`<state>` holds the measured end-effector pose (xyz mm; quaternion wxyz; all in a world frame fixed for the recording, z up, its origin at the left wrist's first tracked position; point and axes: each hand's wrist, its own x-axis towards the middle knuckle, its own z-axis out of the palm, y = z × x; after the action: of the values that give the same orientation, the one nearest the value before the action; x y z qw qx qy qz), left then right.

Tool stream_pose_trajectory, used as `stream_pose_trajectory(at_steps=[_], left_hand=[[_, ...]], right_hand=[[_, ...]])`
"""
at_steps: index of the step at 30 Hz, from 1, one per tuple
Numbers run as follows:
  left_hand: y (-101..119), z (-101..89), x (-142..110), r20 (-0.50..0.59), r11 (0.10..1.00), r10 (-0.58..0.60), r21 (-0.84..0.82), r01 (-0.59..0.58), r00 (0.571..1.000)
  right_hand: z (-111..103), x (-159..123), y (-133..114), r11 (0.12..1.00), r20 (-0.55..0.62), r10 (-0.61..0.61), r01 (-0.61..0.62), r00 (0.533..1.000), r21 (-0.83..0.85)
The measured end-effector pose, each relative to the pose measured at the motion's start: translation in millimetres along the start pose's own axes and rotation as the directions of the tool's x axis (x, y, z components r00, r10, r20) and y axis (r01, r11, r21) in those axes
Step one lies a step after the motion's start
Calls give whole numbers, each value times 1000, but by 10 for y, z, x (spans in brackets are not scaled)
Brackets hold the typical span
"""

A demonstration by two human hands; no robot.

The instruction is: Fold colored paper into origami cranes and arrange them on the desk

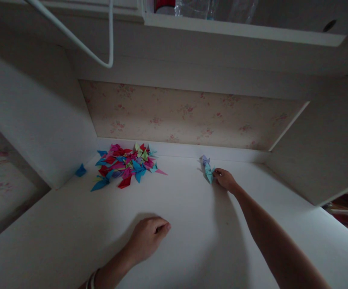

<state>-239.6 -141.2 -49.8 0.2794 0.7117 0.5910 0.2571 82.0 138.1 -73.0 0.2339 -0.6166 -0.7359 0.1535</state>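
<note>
My right hand (226, 180) reaches toward the back of the white tabletop, its fingers pinched at the edge of a light teal paper crane (208, 174). Right behind that crane, touching or nearly touching it, is a lavender paper crane (204, 159). My left hand (148, 239) rests curled in a loose fist nearer the front, with nothing visible in it. Back left lies a heap of folded paper cranes (128, 163) in pink, red, blue and green. A single blue folded paper piece (81, 170) sits apart, left of the heap.
A flowered wall panel (174, 116) and a low white ledge (180, 150) close off the back. Side panels (306, 148) stand left and right. Overhead are a shelf edge (240, 30) with clear plastic items and a hanging white cable (80, 42).
</note>
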Motion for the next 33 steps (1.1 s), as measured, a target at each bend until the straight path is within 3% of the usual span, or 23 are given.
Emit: stream_pose_trajectory(at_steps=[7, 13, 33], left_hand=[[14, -15, 2, 3, 1000, 0, 10, 0, 1000], [-2, -27, 16, 24, 996, -24, -81, 26, 999], [-7, -26, 21, 18, 997, -26, -65, 27, 1000]], right_hand=[[13, 4, -17, 998, -22, 59, -59, 998, 20], [24, -31, -35, 991, 0, 117, -116, 993, 65], [-11, -25, -6, 999, -23, 43, -42, 999, 23]])
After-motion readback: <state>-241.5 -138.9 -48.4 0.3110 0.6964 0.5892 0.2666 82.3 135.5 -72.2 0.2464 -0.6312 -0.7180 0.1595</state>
